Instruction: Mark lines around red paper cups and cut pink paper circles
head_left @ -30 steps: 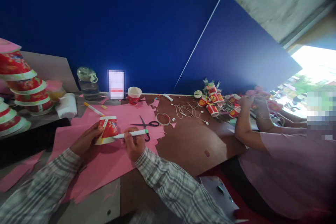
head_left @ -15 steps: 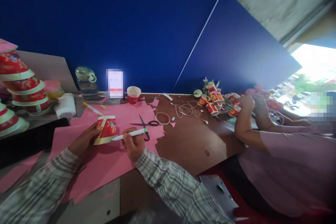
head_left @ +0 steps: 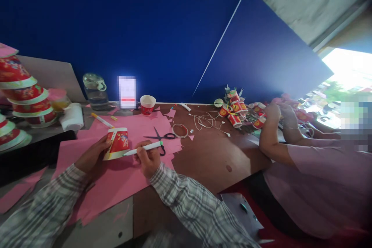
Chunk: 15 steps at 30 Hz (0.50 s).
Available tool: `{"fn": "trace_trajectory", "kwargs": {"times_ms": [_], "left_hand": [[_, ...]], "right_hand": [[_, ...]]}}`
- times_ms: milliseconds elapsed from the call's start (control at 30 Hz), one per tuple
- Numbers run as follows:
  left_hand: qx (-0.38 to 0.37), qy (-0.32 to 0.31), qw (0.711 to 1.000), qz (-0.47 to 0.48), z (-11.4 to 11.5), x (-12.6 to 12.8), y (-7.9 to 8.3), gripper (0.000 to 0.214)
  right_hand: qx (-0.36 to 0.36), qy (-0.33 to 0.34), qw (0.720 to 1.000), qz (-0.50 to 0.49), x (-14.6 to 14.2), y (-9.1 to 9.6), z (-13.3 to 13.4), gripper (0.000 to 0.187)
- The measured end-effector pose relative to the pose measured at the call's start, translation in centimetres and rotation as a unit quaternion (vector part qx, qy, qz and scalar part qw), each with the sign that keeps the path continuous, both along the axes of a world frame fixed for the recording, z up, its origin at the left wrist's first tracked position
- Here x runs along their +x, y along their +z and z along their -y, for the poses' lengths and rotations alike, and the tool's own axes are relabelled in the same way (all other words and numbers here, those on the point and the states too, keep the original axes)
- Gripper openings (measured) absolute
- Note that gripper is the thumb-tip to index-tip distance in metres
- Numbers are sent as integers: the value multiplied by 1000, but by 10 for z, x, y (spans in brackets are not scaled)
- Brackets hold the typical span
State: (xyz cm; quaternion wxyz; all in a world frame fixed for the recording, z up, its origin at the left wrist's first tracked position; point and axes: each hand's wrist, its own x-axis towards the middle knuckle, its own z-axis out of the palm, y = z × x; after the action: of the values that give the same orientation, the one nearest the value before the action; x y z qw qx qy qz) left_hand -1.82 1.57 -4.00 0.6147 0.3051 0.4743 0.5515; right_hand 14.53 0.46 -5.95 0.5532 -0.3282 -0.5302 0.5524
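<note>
Steadying an upturned paper cup on the pink paper sheet, the left hand has its grip wrapped round the cup's side. The right hand has its grip closed on a white marker, tip at the cup's rim. No traced line can be made out, so the outline seems unfinished. Scissors lie untouched just beyond, among pink offcuts on the counter.
</note>
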Motion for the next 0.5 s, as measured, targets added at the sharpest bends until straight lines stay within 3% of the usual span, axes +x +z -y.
{"fn": "trace_trajectory", "kwargs": {"times_ms": [200, 300, 500], "left_hand": [[2, 12, 1000, 27, 3, 4, 7, 50], [6, 7, 1000, 30, 4, 2, 7, 50], [17, 27, 998, 63, 2, 2, 6, 46]], "right_hand": [[-13, -54, 997, -49, -2, 3, -12, 40], [33, -37, 996, -69, -2, 7, -11, 46], [110, -4, 994, -3, -2, 4, 0, 42]]}}
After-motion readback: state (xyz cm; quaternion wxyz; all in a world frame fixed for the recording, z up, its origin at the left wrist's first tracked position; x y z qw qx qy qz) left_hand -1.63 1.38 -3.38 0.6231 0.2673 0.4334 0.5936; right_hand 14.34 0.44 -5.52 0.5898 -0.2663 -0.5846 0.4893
